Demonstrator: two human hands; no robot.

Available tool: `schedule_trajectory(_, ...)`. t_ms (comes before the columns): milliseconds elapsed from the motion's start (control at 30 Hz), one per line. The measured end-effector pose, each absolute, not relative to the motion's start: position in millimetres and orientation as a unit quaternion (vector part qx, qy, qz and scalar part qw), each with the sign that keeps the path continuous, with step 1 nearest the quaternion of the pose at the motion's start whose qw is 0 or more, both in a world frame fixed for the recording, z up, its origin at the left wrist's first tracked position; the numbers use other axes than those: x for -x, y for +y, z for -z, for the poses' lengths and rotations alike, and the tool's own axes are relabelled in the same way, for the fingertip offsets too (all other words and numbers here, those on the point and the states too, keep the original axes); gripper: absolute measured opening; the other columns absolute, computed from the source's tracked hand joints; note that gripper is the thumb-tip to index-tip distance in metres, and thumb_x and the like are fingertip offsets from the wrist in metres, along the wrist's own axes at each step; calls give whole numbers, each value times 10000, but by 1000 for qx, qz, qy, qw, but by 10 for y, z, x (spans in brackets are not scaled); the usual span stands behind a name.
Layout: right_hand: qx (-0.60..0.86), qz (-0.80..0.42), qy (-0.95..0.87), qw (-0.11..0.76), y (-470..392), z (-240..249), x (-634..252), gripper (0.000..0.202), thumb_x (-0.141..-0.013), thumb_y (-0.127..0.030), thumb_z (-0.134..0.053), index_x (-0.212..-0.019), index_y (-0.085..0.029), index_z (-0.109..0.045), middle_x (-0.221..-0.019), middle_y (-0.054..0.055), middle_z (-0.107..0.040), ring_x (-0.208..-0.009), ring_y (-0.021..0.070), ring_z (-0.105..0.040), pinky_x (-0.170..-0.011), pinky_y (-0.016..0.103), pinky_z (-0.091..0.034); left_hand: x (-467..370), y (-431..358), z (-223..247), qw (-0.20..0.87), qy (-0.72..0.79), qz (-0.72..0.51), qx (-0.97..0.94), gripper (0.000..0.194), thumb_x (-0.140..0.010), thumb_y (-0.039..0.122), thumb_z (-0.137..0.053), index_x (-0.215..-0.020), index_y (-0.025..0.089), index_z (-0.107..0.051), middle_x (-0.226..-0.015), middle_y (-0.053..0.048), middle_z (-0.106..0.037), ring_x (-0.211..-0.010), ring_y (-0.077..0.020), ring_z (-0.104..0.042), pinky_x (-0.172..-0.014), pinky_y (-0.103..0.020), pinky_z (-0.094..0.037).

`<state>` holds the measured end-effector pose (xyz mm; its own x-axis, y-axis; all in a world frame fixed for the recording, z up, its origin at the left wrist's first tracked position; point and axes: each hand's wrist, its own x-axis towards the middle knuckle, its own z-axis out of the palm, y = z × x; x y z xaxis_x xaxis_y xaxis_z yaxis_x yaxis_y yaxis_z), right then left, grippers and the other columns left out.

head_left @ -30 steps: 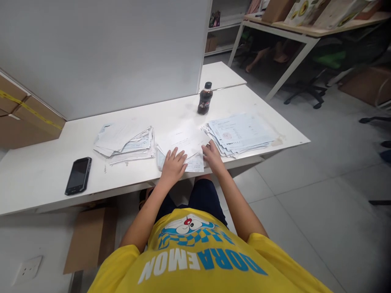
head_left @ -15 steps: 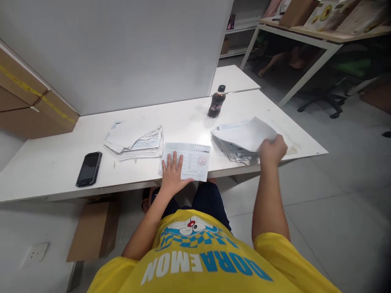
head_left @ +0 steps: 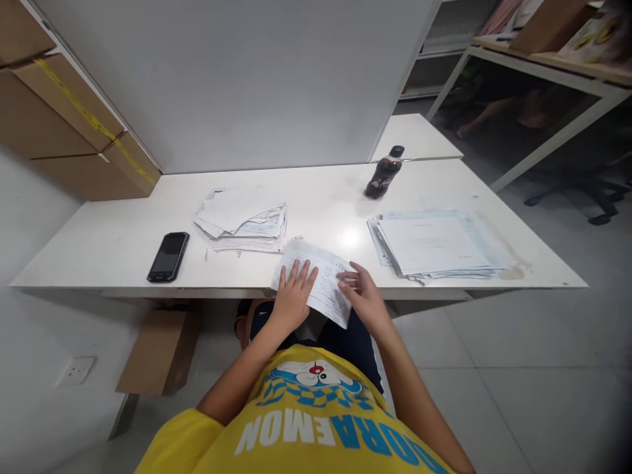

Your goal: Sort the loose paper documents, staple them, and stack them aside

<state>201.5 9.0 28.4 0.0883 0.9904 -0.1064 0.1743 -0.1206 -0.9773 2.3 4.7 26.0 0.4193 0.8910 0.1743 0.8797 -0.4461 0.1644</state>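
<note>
A printed paper form (head_left: 326, 284) lies at the table's front edge, its near right corner hanging past the edge over my lap. My left hand (head_left: 295, 295) rests flat on the form with its fingers spread. At the right edge of the same sheet, my right hand (head_left: 364, 297) has its fingers bent and pinches the paper. Left of the form sits an uneven stack of papers (head_left: 247, 217). A second stack of papers (head_left: 434, 243), with a white sheet on top, lies to the right.
A rugged phone (head_left: 168, 257) lies at the left of the white table (head_left: 118, 230). Toward the back stands a dark cola bottle (head_left: 383, 176). Cardboard boxes (head_left: 93, 145) are piled against the left wall, and a grey panel (head_left: 237, 79) closes off the back.
My right hand has let go of the right-hand stack's top sheet, which now lies flat, and has moved left to the form. The form has turned and bent. The view has shifted.
</note>
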Motion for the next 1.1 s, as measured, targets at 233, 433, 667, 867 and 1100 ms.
schedule_trajectory(233, 660, -481, -419, 398, -32, -257, -2330, 828, -745, -671, -595, -1430, -252, -391, -1070, 118, -661, -932, 313, -672, -804, 467, -553, 63, 245, -618, 14, 541, -92, -836, 734, -766, 73, -464, -1488, 128, -346, -1518, -135, -420, -1469, -338, -243, -1204, -584, -127)
schedule_trajectory(433, 539, -589, -300, 523, -57, -233, -2132, 860, -693, -513, -734, -1435, -321, -343, -1162, 71, -682, -1002, 271, -680, -796, 417, -583, -129, 185, -666, 100, 419, -50, -901, 622, -898, 290, -520, -1482, 140, -368, -1578, -141, -294, -1491, -324, -167, -1209, -550, -150)
schedule_trajectory(667, 572, -568, -355, 472, -1, -145, -2036, 482, -640, -467, -754, -1056, -254, -633, -1134, 92, -710, -1058, 337, -652, -892, 507, -538, 80, 349, -762, 300, 333, -94, -889, 540, -951, 284, -470, -1481, 321, -369, -1532, 14, -401, -1431, -161, -355, -1177, -358, -331)
schedule_trajectory(867, 636, -537, -371, 412, 47, -189, -2377, 323, -569, -418, -732, -821, -222, -681, -887, 77, -748, -920, 347, -679, -871, 496, -528, 435, 612, -765, 208, 523, -286, -775, 379, -961, 244, -410, -1292, 222, -593, -1343, -61, -618, -1279, -201, -547, -1094, -415, -435)
schedule_trajectory(1100, 638, -565, -414, 322, 154, -378, -2755, 360, -619, -391, -737, -904, -175, -697, -957, 103, -749, -893, 315, -688, -810, 434, -543, 254, 769, -664, 261, 529, -270, -761, 440, -984, 390, -388, -1383, 245, -508, -1484, -44, -483, -1404, -198, -400, -1171, -386, -322)
